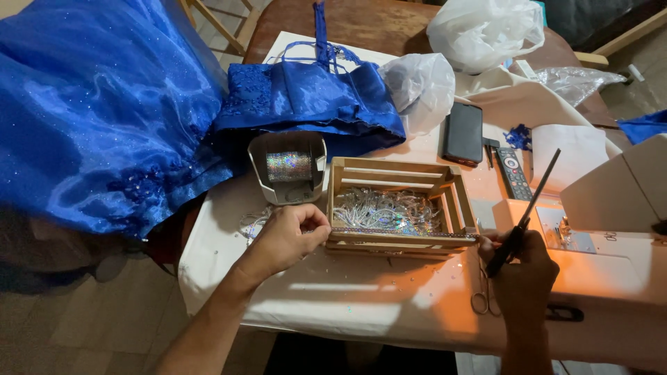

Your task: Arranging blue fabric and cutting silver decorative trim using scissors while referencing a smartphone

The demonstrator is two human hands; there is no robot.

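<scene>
A small wooden crate (455, 201) stands on the white-covered table, filled with shiny silvery sequin trim (385, 210). A glittering strip (399, 232) runs along the crate's front top slat. My left hand (285, 238) pinches the strip's left end at the crate's left corner. My right hand (521, 267) presses the strip's right end at the right corner and also grips a long thin dark tool (531, 201) that points up and to the right.
A blue sparkly gown (97, 104) and blue bodice (313, 97) lie at left and behind. A dispenser with holographic tape (288, 167), phone (463, 132), remote control (513, 171), small scissors (481, 292), plastic bags (486, 28) and a white sewing machine (625, 208) surround the crate.
</scene>
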